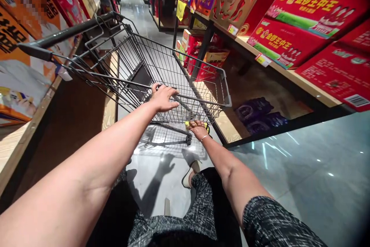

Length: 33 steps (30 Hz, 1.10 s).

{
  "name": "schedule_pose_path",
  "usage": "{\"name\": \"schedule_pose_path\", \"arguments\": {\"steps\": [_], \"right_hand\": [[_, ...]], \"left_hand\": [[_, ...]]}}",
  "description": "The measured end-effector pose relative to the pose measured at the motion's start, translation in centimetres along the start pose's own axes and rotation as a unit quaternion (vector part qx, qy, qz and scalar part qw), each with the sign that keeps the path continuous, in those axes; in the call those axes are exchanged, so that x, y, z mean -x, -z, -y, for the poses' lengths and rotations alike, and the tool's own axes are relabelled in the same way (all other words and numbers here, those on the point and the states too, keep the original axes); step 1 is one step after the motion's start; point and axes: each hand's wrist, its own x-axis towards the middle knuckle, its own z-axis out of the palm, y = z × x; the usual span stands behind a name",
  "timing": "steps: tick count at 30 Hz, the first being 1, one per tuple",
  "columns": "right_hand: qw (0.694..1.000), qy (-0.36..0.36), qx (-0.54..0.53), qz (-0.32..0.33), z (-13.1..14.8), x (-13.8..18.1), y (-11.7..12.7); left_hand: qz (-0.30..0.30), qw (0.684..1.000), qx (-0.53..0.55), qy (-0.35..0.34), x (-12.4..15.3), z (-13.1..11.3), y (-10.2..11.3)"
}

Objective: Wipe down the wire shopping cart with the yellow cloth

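A black wire shopping cart [199,75] stands at an angle in front of me, with its basket side toward my body. My left hand [164,98] is at the upper rail of that side, fingers spread and thumb stretched out. Whether it touches the rail I cannot tell. Lower and to the right, my right hand [198,128] is closed on a small yellow object [188,124] with a dark edge, beside the basket's lower end. Most of this object is hidden by the fingers, so its kind is unclear. A thin bracelet circles my right wrist.
The cart's handle [78,29] points to the upper left, near orange boxes [26,46] on a wooden shelf. To the right, red boxes [306,4] are stacked on a shelf [306,85], with purple packs [257,114] below. The grey floor [303,162] runs between shelves.
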Motion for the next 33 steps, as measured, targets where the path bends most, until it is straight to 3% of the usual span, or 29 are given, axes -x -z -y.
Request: {"name": "schedule_pose_path", "arguments": {"steps": [4,10,13,16,21,23,25,28,33], "right_hand": [[0.998,0.015,0.013,-0.058,-0.4,-0.3,2.4],[0.968,0.009,0.035,-0.249,-3.0,0.4,10.1],[0.944,-0.018,0.055,-0.325,-4.0,1.1,12.4],[0.947,-0.012,0.055,-0.317,-3.6,1.8,11.0],[0.989,-0.022,0.036,-0.142,-2.0,3.9,3.1],[0.993,-0.031,0.034,-0.108,-1.6,4.7,0.9],[0.994,-0.028,0.030,-0.104,-1.4,5.1,0.3],[0.987,-0.020,0.022,-0.157,-1.6,4.6,3.1],[0.923,-0.090,-0.016,-0.373,-2.0,1.7,12.7]], "left_hand": [[-0.008,1.000,0.012,0.005,-0.4,0.7,0.0],[-0.030,0.999,0.026,0.014,-0.5,1.0,-0.3],[-0.040,0.999,0.032,0.014,-0.1,1.1,-0.4],[-0.051,0.998,0.031,0.013,0.6,1.2,-0.4],[-0.059,0.998,0.020,0.002,1.6,1.5,-0.3],[-0.056,0.998,0.019,0.003,1.5,1.6,-0.3],[-0.050,0.999,0.017,0.006,1.4,1.5,-0.3],[-0.046,0.999,0.015,0.008,1.2,1.3,-0.4],[-0.059,0.998,0.015,0.007,1.2,0.9,-0.6]]}}
